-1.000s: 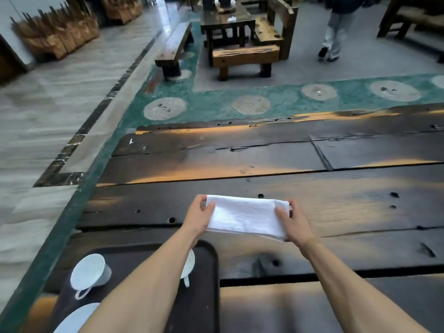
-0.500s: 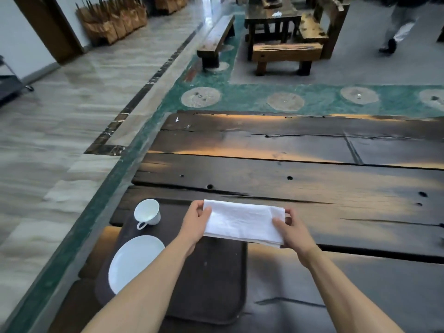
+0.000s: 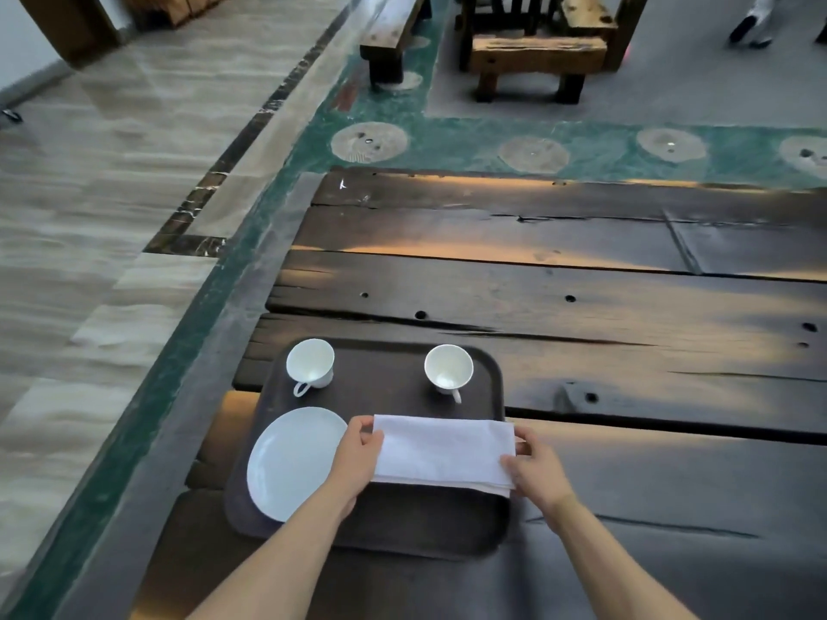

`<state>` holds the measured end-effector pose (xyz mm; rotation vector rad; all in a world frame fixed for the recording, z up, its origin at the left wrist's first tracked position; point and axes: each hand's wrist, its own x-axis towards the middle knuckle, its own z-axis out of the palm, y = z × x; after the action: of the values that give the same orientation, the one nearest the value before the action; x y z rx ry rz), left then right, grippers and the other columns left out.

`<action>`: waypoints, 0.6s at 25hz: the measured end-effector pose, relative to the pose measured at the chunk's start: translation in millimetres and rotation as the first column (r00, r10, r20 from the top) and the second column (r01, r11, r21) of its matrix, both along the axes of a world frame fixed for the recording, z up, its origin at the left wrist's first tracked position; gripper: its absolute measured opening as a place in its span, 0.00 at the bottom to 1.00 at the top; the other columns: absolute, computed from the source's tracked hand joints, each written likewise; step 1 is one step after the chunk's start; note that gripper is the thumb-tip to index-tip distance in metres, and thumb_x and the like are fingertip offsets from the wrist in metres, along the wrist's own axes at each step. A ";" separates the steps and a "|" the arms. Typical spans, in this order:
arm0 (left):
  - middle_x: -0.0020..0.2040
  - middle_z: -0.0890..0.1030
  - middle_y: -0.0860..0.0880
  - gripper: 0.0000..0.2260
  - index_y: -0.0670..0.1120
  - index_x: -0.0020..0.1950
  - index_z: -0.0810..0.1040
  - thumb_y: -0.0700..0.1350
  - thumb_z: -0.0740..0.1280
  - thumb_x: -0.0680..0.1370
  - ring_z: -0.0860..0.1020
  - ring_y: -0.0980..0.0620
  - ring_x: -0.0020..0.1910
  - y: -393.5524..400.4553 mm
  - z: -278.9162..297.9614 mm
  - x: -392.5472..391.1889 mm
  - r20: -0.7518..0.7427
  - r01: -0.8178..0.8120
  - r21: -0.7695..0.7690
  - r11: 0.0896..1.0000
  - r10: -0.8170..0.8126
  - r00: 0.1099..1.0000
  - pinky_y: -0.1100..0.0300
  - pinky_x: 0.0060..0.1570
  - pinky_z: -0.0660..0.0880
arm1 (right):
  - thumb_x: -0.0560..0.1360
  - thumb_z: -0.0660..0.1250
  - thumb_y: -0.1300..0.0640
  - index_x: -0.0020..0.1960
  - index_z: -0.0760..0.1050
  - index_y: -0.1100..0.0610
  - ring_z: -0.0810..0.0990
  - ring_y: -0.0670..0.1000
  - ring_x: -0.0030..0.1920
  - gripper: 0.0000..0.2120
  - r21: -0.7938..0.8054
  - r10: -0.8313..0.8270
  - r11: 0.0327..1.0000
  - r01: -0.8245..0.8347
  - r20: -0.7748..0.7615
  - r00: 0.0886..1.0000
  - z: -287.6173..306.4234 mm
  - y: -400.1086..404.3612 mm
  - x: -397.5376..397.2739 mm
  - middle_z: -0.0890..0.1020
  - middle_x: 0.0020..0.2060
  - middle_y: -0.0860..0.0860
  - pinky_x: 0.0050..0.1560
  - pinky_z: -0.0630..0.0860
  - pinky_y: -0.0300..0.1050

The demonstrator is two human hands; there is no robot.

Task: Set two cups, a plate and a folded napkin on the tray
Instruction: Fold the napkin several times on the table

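Tray (image 3: 385,536) carries two cups (image 3: 310,364) (image 3: 448,368), one plate (image 3: 291,463). Left hand (image 3: 358,456) and right hand (image 3: 534,472) each pinch one folded napkin (image 3: 443,454).

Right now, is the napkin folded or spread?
Folded: the napkin is a compact rectangle with layered edges at its lower right corner.

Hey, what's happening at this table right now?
A person is setting up a dark tray on a wooden table. Two white cups stand at the tray's far side and a white plate lies at its near left. The left hand and right hand hold a folded white napkin by its ends over the tray's right half, beside the plate. Whether it rests on the tray yet is unclear.
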<state>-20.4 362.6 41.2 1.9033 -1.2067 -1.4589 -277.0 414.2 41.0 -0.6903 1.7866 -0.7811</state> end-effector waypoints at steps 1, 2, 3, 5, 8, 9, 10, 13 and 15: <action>0.52 0.78 0.48 0.09 0.50 0.62 0.72 0.43 0.59 0.82 0.75 0.52 0.49 0.8 -5.1 3.2 0.033 0.017 0.012 1.000 -0.017 0.999 0.59 0.43 0.71 | 0.71 0.60 0.73 0.64 0.74 0.59 0.82 0.55 0.45 0.24 0.012 -0.013 1.000 0.013 -0.033 0.999 -6.4 2.8 5.3 0.83 0.47 0.56 0.44 0.80 0.49; 0.52 0.78 0.48 0.10 0.49 0.62 0.72 0.41 0.58 0.82 0.75 0.52 0.49 1.3 -10.5 6.3 0.066 0.036 0.023 0.999 -0.038 0.997 0.59 0.43 0.70 | 0.71 0.61 0.72 0.64 0.74 0.59 0.82 0.56 0.47 0.24 0.030 -0.018 0.999 0.021 -0.083 0.996 -12.6 5.4 10.8 0.83 0.48 0.55 0.48 0.79 0.50; 0.52 0.78 0.48 0.11 0.49 0.62 0.72 0.40 0.58 0.81 0.75 0.51 0.49 1.6 -15.3 8.3 0.097 0.054 0.031 0.998 -0.057 0.994 0.59 0.43 0.70 | 0.71 0.63 0.71 0.64 0.75 0.58 0.81 0.55 0.48 0.23 0.051 -0.003 0.999 0.011 -0.149 0.989 -17.2 7.9 15.4 0.83 0.48 0.53 0.50 0.78 0.48; 0.51 0.78 0.48 0.13 0.48 0.63 0.72 0.38 0.57 0.80 0.75 0.50 0.49 1.8 -24.1 10.4 0.152 0.090 0.043 0.995 -0.096 0.984 0.58 0.43 0.69 | 0.71 0.64 0.68 0.65 0.75 0.55 0.79 0.52 0.48 0.24 0.088 0.046 0.996 -0.023 -0.261 0.964 -23.6 11.9 23.9 0.83 0.51 0.52 0.50 0.74 0.44; 0.46 0.77 0.50 0.14 0.48 0.63 0.72 0.37 0.57 0.79 0.74 0.53 0.44 1.0 -33.9 16.3 0.223 0.144 0.056 0.988 -0.153 0.963 0.59 0.39 0.70 | 0.71 0.64 0.64 0.66 0.75 0.51 0.79 0.54 0.52 0.24 0.124 0.123 0.989 -0.080 -0.397 0.909 -28.6 15.5 36.9 0.83 0.55 0.51 0.49 0.74 0.45; 0.45 0.77 0.50 0.15 0.48 0.63 0.72 0.37 0.58 0.79 0.75 0.53 0.44 -0.4 -36.8 18.7 0.246 0.157 0.057 0.986 -0.166 0.955 0.58 0.40 0.70 | 0.71 0.64 0.63 0.66 0.74 0.50 0.80 0.55 0.53 0.24 0.137 0.150 0.986 -0.099 -0.438 0.886 -30.1 16.1 40.6 0.83 0.56 0.51 0.49 0.75 0.46; 0.45 0.77 0.50 0.15 0.48 0.64 0.72 0.36 0.59 0.79 0.75 0.52 0.44 -1.5 -40.2 21.2 0.267 0.168 0.057 0.984 -0.177 0.947 0.58 0.41 0.71 | 0.72 0.64 0.63 0.67 0.74 0.50 0.80 0.56 0.54 0.24 0.149 0.175 0.982 -0.118 -0.469 0.866 -32.4 17.1 44.1 0.83 0.56 0.51 0.50 0.76 0.46; 0.46 0.77 0.51 0.17 0.49 0.66 0.72 0.37 0.60 0.79 0.76 0.50 0.46 -3.8 -46.1 22.9 0.316 0.220 0.062 0.974 -0.228 0.921 0.56 0.44 0.73 | 0.74 0.63 0.61 0.70 0.70 0.50 0.79 0.56 0.57 0.25 0.206 0.226 0.969 -0.134 -0.532 0.816 -36.7 18.3 46.5 0.81 0.59 0.51 0.51 0.75 0.47; 0.45 0.77 0.51 0.17 0.50 0.67 0.71 0.38 0.61 0.79 0.76 0.51 0.46 -4.6 -47.8 22.5 0.350 0.253 0.068 0.965 -0.260 0.900 0.56 0.43 0.73 | 0.76 0.62 0.59 0.71 0.68 0.50 0.78 0.56 0.59 0.24 0.243 0.266 0.959 -0.148 -0.578 0.771 -38.7 17.9 46.9 0.79 0.62 0.50 0.51 0.74 0.48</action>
<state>2.0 358.1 -6.6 2.1534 -1.6691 -1.2834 -230.1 432.2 2.3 -1.0796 2.2700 -0.2313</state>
